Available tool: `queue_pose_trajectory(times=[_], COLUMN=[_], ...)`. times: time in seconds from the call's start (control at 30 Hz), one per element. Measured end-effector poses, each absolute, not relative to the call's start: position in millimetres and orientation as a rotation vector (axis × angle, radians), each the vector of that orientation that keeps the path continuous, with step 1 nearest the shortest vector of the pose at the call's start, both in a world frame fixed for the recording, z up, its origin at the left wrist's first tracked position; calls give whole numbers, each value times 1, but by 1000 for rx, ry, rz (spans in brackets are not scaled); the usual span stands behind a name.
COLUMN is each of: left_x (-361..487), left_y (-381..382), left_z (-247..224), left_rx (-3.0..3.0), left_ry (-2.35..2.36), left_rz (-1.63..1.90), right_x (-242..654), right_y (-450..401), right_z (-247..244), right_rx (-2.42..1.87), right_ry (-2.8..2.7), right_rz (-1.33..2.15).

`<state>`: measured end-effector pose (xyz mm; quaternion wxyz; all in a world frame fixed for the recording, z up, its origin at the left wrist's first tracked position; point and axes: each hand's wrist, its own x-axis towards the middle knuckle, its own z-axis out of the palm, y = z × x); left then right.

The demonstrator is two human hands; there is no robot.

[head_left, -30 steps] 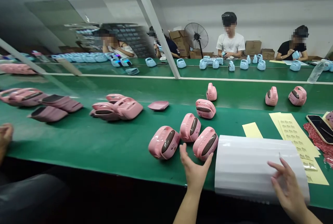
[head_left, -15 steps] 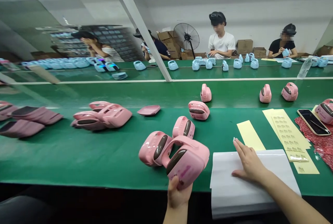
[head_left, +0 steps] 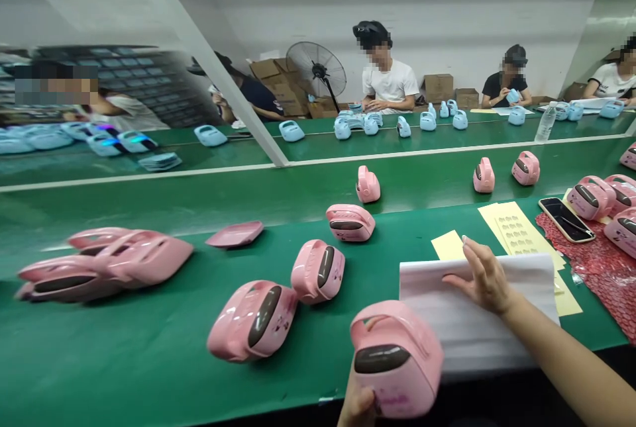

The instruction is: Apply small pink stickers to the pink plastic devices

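Note:
My left hand (head_left: 362, 407) grips a pink plastic housing (head_left: 422, 374) with a loop handle and a dark oval window, low at the table's front edge. Purple printing shows on its lower face, and part of the hand is hidden behind it. Over a stack of white sheets (head_left: 422, 281) is my right hand (head_left: 489, 278), thumb and fingers apart. A small pale bit (head_left: 464, 239) shows at a fingertip; I cannot tell whether it is a sticker or a nail. Left of the held piece stand two similar pink housings (head_left: 238, 321).
Yellow sticker sheets (head_left: 517, 225) and a phone (head_left: 566, 218) on red bubble wrap (head_left: 591, 271) lie at right. More pink housings (head_left: 114, 261) are at left, with a flat pink panel (head_left: 236, 234). Across the green bench, co-workers sit behind blue housings (head_left: 211, 135) and a bottle (head_left: 545, 122).
The held pink housing has moved right and down and turned more upright, away from the two beside it. The white sheets now cover more of the yellow sheets. My view has swung right.

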<state>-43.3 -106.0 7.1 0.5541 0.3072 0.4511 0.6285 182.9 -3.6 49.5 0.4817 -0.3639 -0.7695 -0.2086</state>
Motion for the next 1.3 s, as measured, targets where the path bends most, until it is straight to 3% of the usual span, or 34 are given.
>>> queue_pose_trajectory(times=[0.23,0.4,0.7,0.83,1.1,1.3], left_x=[-26,-34,-32,-30,-7,6], left_y=[-86,-71,-39,-38,-45,-43], left_z=[21,17,28,35,46,21], left_rx=[913,747,670,753,1042,824], left_ry=[848,1094,1258,1260,1150,734], left_rz=[1383,1390,1501,1614,1202,1161], right_x=[192,195,192,195,176,167], right_y=[-22,-37,-13,-3,7,27], right_z=[42,22,-10,-9,9,9], right_rx=[-580,-579,-1265,-1236,-1048,-973], right_ry=[-1670,-2027,-2345,-2132,-1609,-1183], right_rz=[-700,-407,364,602,1064,1181])
